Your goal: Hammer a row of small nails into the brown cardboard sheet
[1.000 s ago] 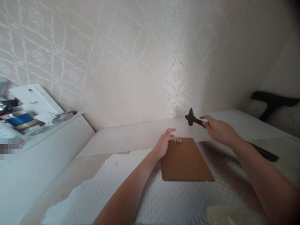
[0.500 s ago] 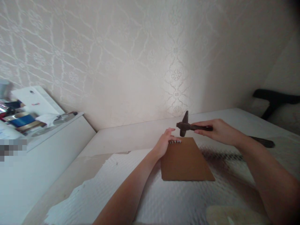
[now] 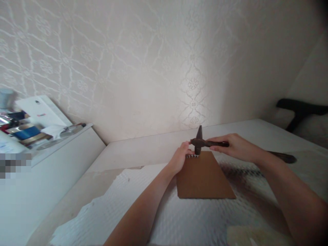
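Note:
My right hand [image 3: 237, 145] is closed around the handle of a dark hammer [image 3: 198, 145], its head hanging over the far edge of a brown rectangular board [image 3: 205, 177]. A short row of small silvery nails or screws [image 3: 192, 156] stands along that far edge, just below the hammer head. At the board's far left corner lies my left hand [image 3: 178, 159], touching the board beside the row. Its fingers are apart, with the tips partly behind the hammer head, and I see nothing held in them.
Under the board spreads a silvery quilted sheet [image 3: 107, 198] on a pale surface. A dark tool handle [image 3: 284, 157] lies beyond my right forearm. To the left, a white cabinet [image 3: 64, 164] carries a white box [image 3: 44, 111] and clutter. A black T-shaped object [image 3: 299, 107] stands right; patterned wall behind.
The hammer has come down and slightly left, closer to the row at the board's edge. My left hand stays at the board's corner.

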A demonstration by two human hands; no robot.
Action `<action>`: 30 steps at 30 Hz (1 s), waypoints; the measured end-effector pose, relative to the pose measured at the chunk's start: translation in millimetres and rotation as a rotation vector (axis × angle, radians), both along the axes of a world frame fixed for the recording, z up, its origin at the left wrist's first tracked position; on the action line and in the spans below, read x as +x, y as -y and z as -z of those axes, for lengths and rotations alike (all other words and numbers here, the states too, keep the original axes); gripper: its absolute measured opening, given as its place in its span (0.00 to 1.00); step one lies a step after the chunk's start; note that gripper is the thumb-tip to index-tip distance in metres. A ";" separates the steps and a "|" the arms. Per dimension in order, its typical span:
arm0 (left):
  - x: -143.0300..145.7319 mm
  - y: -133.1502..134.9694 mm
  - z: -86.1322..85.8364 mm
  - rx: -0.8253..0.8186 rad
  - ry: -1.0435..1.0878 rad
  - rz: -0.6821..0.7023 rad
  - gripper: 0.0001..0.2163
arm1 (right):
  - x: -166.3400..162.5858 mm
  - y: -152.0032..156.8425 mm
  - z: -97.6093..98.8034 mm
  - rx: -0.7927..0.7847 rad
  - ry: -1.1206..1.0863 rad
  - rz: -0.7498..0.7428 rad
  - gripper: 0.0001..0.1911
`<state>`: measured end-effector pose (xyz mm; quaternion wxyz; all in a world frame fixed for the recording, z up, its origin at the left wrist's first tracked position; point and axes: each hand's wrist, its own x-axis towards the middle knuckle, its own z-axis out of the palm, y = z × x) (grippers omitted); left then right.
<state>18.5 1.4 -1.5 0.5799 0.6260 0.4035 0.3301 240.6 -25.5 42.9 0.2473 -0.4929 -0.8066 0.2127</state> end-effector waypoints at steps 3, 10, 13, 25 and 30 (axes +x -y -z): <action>0.4 0.3 -0.5 0.038 -0.019 -0.015 0.29 | 0.5 -0.5 1.0 -0.003 0.016 -0.007 0.21; 0.1 -2.0 2.3 0.096 -0.039 -0.008 0.29 | 1.7 -2.1 3.4 -0.012 0.023 -0.011 0.21; -0.2 -3.3 3.1 0.157 -0.058 -0.019 0.28 | 2.1 -2.6 4.3 0.012 -0.001 0.015 0.22; -0.9 -0.8 -0.4 0.150 -0.066 0.011 0.27 | -0.2 -0.2 1.2 0.003 0.014 0.023 0.21; -1.0 -1.0 -0.2 0.144 -0.054 0.004 0.27 | 1.2 -0.6 1.8 -0.006 0.010 0.014 0.21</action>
